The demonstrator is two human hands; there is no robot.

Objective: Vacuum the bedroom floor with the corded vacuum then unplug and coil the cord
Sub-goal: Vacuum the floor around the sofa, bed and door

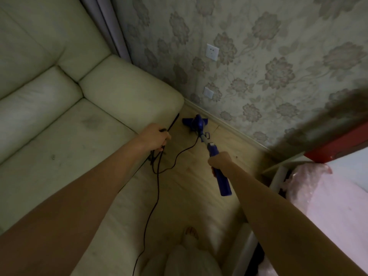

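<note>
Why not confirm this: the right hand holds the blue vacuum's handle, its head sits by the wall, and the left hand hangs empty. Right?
Not quite. In the head view the left hand is not empty: it holds the black cord. The right hand does hold the blue vacuum handle, head by the wall.

Home rm, cream sofa (59, 108), floral wallpaper (278, 66) (wall socket (212, 52)), wood floor (191, 176)

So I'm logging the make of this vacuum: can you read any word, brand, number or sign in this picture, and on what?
None can be read.
Blue vacuum: no legible brand or label; the pale patch on its handle is too blurred.
Wall socket: only plug holes, no text.
Lower wall plate: blank.
Red panel at right: no lettering shows.
</note>
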